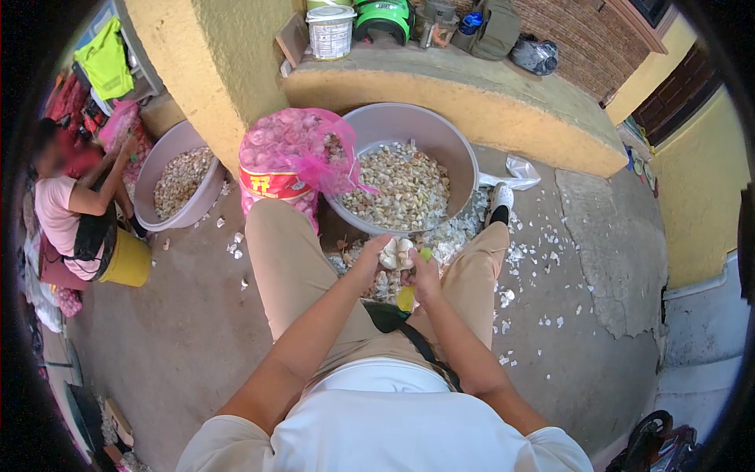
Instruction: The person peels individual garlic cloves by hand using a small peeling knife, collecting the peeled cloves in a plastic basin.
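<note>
My left hand [368, 259] is closed around a white garlic bulb [395, 253], its cloves bulging between both hands. Touching the bulb from the other side, my right hand [426, 277] is closed on a yellow-green tool [405, 299] that shows above and below the fingers; its blade or tip cannot be made out. Just beyond my hands stands a large grey tub [469, 149] holding many loose cloves [405, 189]. A pink mesh sack [283, 141] full of garlic leans at the tub's left side. Papery garlic skins [452, 245] are heaped below the hands.
At left, a seated person [67, 200] reaches to another pink sack beside a second tub of cloves [181, 179]. A yellow pillar [208, 71] and a low ledge [440, 82] stand ahead, with a white bucket [329, 35] and a green helmet [383, 17] on the ledge.
</note>
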`<state>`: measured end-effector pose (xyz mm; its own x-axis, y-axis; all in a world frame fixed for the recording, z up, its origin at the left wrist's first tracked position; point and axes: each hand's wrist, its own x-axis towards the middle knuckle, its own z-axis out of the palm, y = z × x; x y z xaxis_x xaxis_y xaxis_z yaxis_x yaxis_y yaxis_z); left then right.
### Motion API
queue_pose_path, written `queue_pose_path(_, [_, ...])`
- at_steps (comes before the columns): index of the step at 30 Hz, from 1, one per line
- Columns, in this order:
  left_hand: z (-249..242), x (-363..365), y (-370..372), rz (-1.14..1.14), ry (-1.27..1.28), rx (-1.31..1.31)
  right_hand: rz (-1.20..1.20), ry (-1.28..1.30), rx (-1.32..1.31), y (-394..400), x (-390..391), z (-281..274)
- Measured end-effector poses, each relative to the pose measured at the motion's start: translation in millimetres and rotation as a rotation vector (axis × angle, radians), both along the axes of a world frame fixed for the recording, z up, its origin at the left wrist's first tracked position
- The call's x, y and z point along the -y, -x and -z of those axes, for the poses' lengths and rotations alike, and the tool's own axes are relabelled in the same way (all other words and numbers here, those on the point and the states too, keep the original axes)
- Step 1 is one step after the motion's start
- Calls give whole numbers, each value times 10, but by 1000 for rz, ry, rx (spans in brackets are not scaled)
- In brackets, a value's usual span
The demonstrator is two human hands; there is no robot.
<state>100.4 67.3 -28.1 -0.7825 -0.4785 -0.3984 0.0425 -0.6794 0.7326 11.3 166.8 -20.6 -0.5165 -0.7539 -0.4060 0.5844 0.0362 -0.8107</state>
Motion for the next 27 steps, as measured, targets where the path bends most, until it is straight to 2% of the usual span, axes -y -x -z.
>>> queue_pose_path(2, [-4,37,-14,66,-69,-1,-23,6,0,5,0,12])
queue_pose_path(5, [28,92,-29,66,-242,-54,-96,53,321,121,-10,90])
queue_pose_path(8, [238,160,-43,171,-556,-563,-329,536,719,259,-41,204])
queue_pose_path(11, [-59,116,-62,185,-426,-270,-282,375,577,258,-54,110])
queue_pose_path(14, [-78,92,-41,84,-278,-103,-208,234,446,259,-55,17])
queue_pose_path(20, [-111,87,-17,-21,21,78,-196,249,434,342,-57,78])
queue_pose_path(23, [68,87,12,140,234,219,-174,193,418,301,-37,95])
queue_pose_path(27, [48,69,4,82,371,257,-186,142,367,268,-38,132])
